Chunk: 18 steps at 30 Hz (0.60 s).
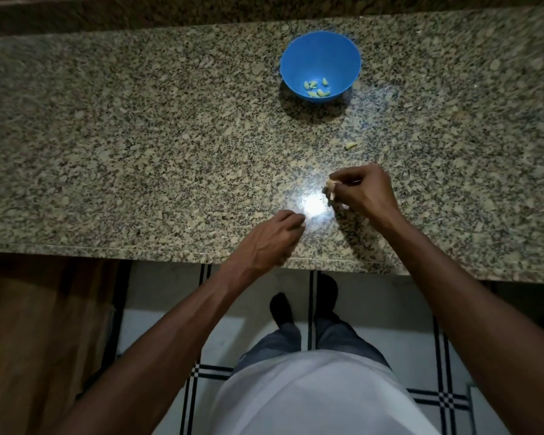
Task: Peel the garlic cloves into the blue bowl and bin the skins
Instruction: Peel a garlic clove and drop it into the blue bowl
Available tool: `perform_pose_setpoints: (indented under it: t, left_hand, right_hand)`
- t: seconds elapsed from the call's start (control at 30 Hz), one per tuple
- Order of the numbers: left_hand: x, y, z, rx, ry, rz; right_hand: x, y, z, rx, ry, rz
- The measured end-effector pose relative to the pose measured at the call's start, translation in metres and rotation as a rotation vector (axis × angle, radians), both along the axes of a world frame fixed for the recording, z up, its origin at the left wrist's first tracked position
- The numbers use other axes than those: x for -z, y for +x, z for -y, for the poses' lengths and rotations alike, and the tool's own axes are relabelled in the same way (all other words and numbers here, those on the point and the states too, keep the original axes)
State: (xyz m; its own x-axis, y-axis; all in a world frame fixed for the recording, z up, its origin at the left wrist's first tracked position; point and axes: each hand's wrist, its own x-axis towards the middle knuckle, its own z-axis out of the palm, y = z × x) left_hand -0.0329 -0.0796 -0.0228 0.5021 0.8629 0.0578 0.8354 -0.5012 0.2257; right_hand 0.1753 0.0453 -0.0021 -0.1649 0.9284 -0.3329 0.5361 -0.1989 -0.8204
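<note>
Head view, looking down at speckled granite counter [139, 136]. Blue bowl [320, 62] toward back, right of centre, upright, w/ several peeled cloves [317, 88] clustered at bottom on near side. One loose garlic piece [351, 146] lying alone on counter, between bowl and right hand, touching neither.

Right hand [363, 191] over counter, fingers curled in, pinching pale garlic clove [330, 183] at fingertips, w/ bits of skin [328, 196] hanging just under it. Can't tell if clove fully peeled: too small, partly hidden by fingers.

Left hand [274, 238] near front edge of counter, well apart from bowl, fingertips bunched together and pressed down on granite just beside bright light glare [313, 207]. Looks like pinch on tiny scrap of skin, but scrap itself not clearly visible, so can't tell grip for sure.

Hands near each other, not touching; glare spot between them.

Below counter edge: white tiled floor [233, 315] w/ black lines, dark shoes [281, 309], grey trousers [336, 337], white shirt [311, 400]. Brown wooden surface [38, 340] lower left.
</note>
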Motion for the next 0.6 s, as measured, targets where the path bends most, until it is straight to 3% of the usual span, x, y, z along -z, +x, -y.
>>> perform_pose_setpoints:
  t: [0.1,0.23,0.3,0.37,0.6]
  left_hand:
    - [-0.006,-0.014,0.007,-0.108,0.031,0.106]
    - [-0.015,-0.021,0.008,-0.687,-0.050,0.395]
    - [-0.011,-0.019,0.010,-0.854,-0.161,0.381]
    - [-0.008,-0.005,0.016,-0.832,-0.243,0.350]
    - [-0.008,0.041,0.018,-0.747,-0.354,0.496]
  right_hand:
    - [0.001,0.000,0.008,0.065,-0.025,-0.079]
    - [0.001,0.002,0.020,0.119,-0.052,-0.132]
    - [0.003,0.004,0.026,0.152,-0.066,-0.158]
    - [0.005,0.006,0.032,0.175,-0.071,-0.166]
    - [0.007,0.008,0.046,0.194,-0.056,-0.176]
